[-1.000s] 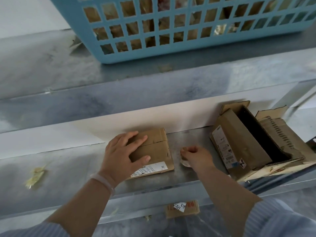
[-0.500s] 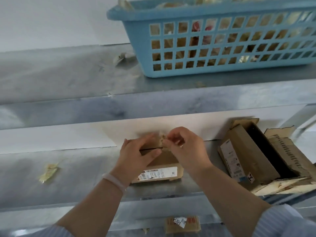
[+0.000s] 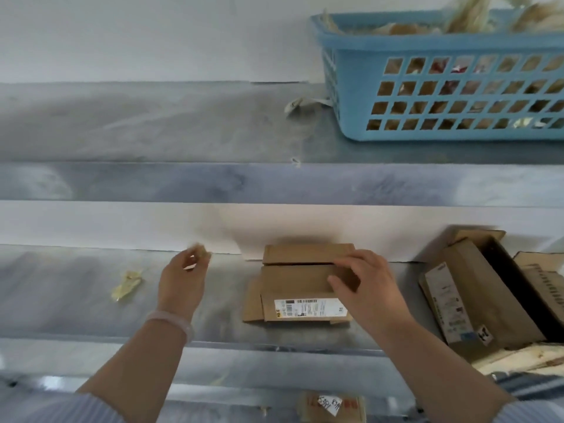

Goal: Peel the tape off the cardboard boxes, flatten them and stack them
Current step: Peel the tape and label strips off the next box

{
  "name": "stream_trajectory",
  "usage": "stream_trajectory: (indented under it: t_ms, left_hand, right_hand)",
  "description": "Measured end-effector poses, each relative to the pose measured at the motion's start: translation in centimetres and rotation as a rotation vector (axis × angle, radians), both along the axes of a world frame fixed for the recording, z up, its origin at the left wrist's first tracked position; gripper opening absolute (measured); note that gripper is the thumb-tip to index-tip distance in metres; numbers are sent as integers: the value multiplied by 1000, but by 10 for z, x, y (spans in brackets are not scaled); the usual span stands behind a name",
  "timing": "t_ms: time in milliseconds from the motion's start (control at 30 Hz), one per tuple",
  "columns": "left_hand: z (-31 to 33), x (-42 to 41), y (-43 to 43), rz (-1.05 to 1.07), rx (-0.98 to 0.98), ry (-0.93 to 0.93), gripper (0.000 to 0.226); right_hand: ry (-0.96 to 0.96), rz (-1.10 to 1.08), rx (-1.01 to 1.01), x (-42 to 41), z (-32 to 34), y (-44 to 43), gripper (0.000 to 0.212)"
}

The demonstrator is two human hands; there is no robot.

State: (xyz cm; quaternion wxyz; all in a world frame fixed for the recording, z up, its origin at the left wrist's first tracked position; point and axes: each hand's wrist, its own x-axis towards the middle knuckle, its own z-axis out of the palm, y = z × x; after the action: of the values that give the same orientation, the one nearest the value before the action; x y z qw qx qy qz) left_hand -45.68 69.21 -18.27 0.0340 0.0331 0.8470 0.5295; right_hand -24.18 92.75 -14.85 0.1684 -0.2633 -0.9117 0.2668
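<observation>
Resting on the small box (image 3: 300, 288), the right hand (image 3: 366, 288) lies with its fingers (image 3: 351, 265) spread loosely across the top flap, gripping nothing. That box sits at the middle of the lower shelf (image 3: 76, 288), its back edge close to the white wall. At nine o'clock from it the left hand (image 3: 183, 282) hovers above the shelf, fingers pinched on a scrap of tape (image 3: 200, 251). Farther at nine o'clock lies a crumpled tape strip (image 3: 126, 285), with bare metal around it. At three o'clock, apart from the small box, opened boxes (image 3: 488, 297) lean together near the shelf's front edge. A blue basket (image 3: 442, 77) stands on the upper shelf at one o'clock.
</observation>
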Motion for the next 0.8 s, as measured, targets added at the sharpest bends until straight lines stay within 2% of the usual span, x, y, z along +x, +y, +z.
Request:
stream_trajectory:
  t_ms: [67, 133, 233, 267, 333, 367, 467, 533, 567, 733, 800]
  left_hand:
    - [-6, -11, -10, 12, 149, -116, 7]
    - [-10, -21, -17, 20, 236, -218, 18]
    - [-8, -28, -21, 32, 83, -295, 59]
    - [-6, -28, -19, 6, -22, -284, 63]
    - [0, -21, -17, -96, -217, -232, 60]
    - [3, -15, -15, -130, -242, -209, 56]
    - [16, 14, 0, -221, -135, -80, 34]
    - [23, 38, 17, -363, -119, -23, 17]
    - [25, 48, 26, -424, -78, -49, 16]
    - [29, 72, 44, -428, 211, -266, 26]
    - [31, 72, 43, -439, 267, -322, 30]
  right_hand:
    - [29, -4, 20, 5, -4, -3, 36]
    - [34, -8, 28, 9, -5, -5, 39]
    - [7, -82, -13, 14, -6, -7, 45]
    - [-4, -120, -38, 15, -5, -7, 50]
    - [-44, -176, -110, 15, -4, -7, 64]
    - [-65, -192, -151, 15, -3, -7, 71]
    - [-82, -218, -242, 16, -3, -7, 78]
    - [-33, -202, -268, 17, -4, -6, 69]
    - [-4, -188, -285, 18, -5, -5, 62]
    - [125, -202, -429, 27, -10, 0, 41]
    - [185, -242, -509, 28, -11, 3, 20]
